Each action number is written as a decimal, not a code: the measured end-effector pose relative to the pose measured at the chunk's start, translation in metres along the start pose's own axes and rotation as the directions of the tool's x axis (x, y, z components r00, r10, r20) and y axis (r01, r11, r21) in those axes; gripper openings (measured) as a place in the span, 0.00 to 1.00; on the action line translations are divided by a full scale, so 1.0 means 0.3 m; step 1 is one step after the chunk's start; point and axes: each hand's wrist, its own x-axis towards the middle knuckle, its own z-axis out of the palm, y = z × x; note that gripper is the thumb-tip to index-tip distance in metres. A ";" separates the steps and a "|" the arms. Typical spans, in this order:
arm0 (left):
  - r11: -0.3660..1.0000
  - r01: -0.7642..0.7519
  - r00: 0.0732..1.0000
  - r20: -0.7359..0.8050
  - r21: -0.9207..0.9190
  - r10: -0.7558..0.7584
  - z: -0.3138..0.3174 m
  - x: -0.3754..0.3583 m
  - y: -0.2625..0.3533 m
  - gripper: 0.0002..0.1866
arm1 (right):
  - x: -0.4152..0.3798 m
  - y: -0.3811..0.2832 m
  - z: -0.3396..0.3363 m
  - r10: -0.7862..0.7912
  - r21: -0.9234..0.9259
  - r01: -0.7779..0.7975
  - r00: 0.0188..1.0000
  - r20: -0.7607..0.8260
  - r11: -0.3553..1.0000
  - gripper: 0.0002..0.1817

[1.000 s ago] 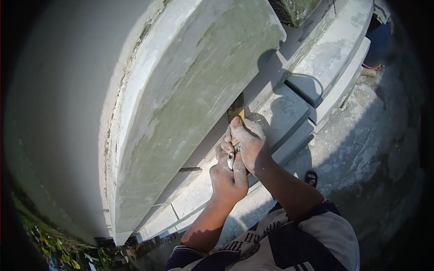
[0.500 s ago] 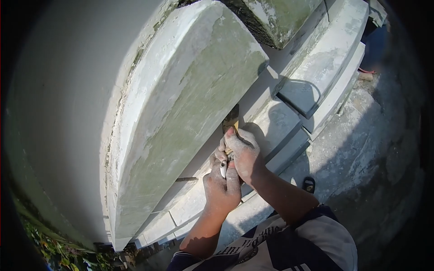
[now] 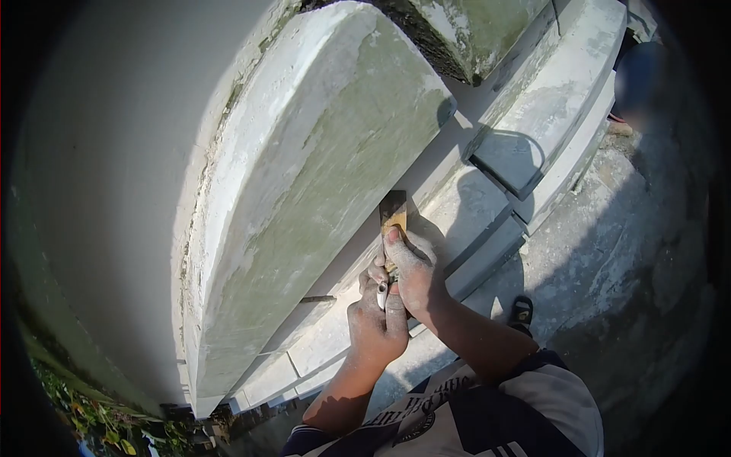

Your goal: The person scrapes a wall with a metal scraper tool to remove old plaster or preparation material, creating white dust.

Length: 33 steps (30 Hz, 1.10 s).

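A flat-bladed scraper (image 3: 393,205), dark toward its tip and tan lower down, points up and away from me beside the edge of the large greenish-white slab. My right hand (image 3: 415,268) is closed around it, with the thumb lying along the blade's lower part. Just below, my left hand (image 3: 375,321) is also closed, its fingers wrapped close against the right. A short pale tube with a hollow end (image 3: 382,295) shows between the left fingers. Both hands are coated in whitish dust. The grip between the palms is hidden.
The large plastered slab (image 3: 320,175) rises at the left, against a smooth grey wall (image 3: 114,190). Pale stepped ledges (image 3: 476,202) run along its right side. Rough concrete ground (image 3: 586,244) lies at the right, near a sandalled foot (image 3: 521,311). Plants (image 3: 106,426) grow at lower left.
Both hands have moved slightly down toward me with the scraper, and more of its dark blade shows. The grip looks the same.
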 end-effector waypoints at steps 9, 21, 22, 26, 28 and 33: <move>0.996 -0.091 0.996 -0.008 0.008 0.091 0.034 0.018 -0.022 0.18 | 0.002 -0.037 0.005 0.049 -0.005 -0.049 0.998 -0.035 0.999 0.18; 0.981 -0.184 0.977 -0.121 -0.067 0.175 0.061 0.050 -0.051 0.12 | 0.041 -0.023 -0.006 0.064 -0.106 -0.065 0.998 -0.014 0.992 0.19; 0.994 -0.081 0.996 -0.050 -0.069 0.078 0.037 0.077 -0.010 0.13 | 0.049 -0.090 0.026 0.040 -0.012 -0.040 0.999 0.033 0.999 0.18; 0.995 -0.093 0.996 -0.021 -0.038 0.092 0.032 0.038 -0.035 0.17 | 0.022 -0.068 0.029 0.006 0.049 -0.005 1.000 -0.023 0.999 0.13; 0.996 -0.049 0.999 -0.027 -0.069 0.047 0.037 0.024 -0.037 0.18 | 0.008 -0.036 0.021 -0.005 -0.062 0.002 0.999 -0.054 0.998 0.13; 0.994 -0.078 0.997 0.003 -0.076 0.078 0.030 0.068 0.011 0.22 | 0.050 -0.123 0.026 0.050 -0.067 -0.049 0.999 0.007 0.997 0.18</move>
